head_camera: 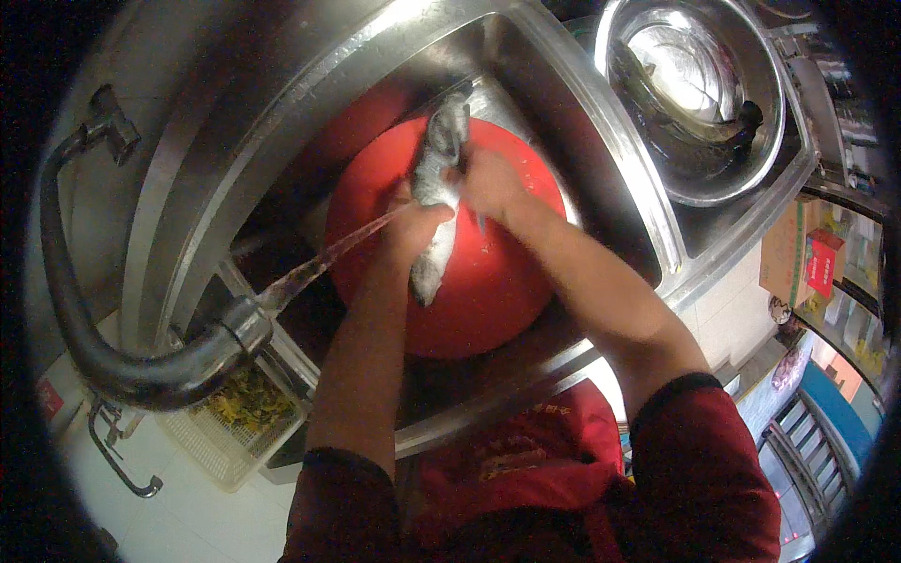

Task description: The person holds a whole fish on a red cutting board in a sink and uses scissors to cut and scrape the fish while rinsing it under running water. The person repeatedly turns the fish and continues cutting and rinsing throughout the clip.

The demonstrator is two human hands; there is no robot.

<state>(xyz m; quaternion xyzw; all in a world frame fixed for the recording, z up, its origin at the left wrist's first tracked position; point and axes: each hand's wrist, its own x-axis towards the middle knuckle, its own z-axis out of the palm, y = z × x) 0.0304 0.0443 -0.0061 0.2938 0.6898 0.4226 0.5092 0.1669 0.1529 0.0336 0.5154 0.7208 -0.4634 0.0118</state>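
Note:
A pale, dark-mottled fish [441, 179] lies lengthwise over a round red plastic vessel or board [507, 288] inside the steel sink [598, 134]. My left hand [417, 224] grips the fish around its middle, thumb across the pale side. Against the fish's right flank is my right hand [489, 181], blurred, with its fingers curled. A small greyish sliver shows under it; whether the hand holds a tool cannot be made out. Water runs from the faucet [246, 324] towards my left hand and the fish. Small pale bits dot the red surface.
A steel bowl [774, 141] holding dark fish [690, 130] stands right of the sink. A cream plastic basket [218, 457] with yellow-green leafy matter [250, 401] sits to the lower left. Another faucet [116, 134] rises at the far left. A cardboard box [781, 260] is at the right.

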